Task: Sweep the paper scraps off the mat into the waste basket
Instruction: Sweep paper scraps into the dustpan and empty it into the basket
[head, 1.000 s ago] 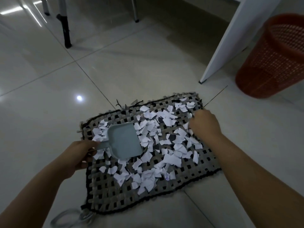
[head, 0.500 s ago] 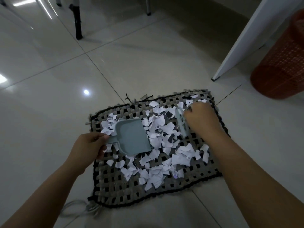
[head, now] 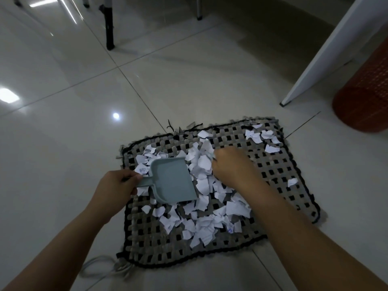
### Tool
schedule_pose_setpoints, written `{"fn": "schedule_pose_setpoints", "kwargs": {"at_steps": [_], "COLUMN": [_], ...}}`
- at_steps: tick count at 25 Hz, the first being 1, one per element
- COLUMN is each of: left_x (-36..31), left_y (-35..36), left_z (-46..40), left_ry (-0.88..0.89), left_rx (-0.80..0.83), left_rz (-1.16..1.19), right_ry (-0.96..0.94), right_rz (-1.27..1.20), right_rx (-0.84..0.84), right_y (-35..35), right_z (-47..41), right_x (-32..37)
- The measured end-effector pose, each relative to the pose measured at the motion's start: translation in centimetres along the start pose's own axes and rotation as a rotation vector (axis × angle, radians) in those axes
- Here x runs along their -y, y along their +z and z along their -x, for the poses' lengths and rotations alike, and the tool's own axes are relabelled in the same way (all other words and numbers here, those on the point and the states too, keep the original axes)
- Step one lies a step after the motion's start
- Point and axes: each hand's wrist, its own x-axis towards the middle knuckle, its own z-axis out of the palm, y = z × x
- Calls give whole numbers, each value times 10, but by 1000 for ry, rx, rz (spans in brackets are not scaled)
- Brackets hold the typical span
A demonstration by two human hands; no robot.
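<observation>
A woven grey and black mat (head: 279, 177) lies on the tiled floor, strewn with white paper scraps (head: 201, 225). My left hand (head: 113, 187) grips the handle of a pale blue dustpan (head: 172, 181), which rests flat on the mat's left half. My right hand (head: 231, 166) is closed around a small brush, mostly hidden under the hand, right beside the dustpan's open edge, with scraps heaped between them. A few scraps (head: 260, 136) stay at the mat's far right corner. The orange mesh waste basket (head: 365, 97) stands on the floor beyond the mat, at the right edge.
A slanted white table leg (head: 327, 51) stands between the mat and the basket. A black chair leg (head: 109, 28) is at the far left. A pale cable (head: 100, 267) lies by the mat's near left corner. Glossy tiles surround the mat.
My right hand has swept leftward from the mat's far right edge toward the dustpan, bunching scraps against its open edge and baring the mat's right side. The left hand keeps holding the dustpan.
</observation>
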Motion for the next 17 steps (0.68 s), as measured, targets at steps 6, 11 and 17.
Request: {"fn": "schedule_pose_setpoints", "kwargs": {"at_steps": [6,11,17], "left_x": [5,5,12], "left_y": [-3,-15,-23], "left_z": [-3,1,-2], "left_ry": [10,91,87], "left_rx": [38,18,48], "left_rz": [15,-78,-100], "right_ry": [83,99,-188], "right_rz": [-87,69,228], "right_rx": [-147,-184,5], "right_y": [-29,-37,-7], "right_z": [1,-37,-20], "right_x": [-13,-8,19]}}
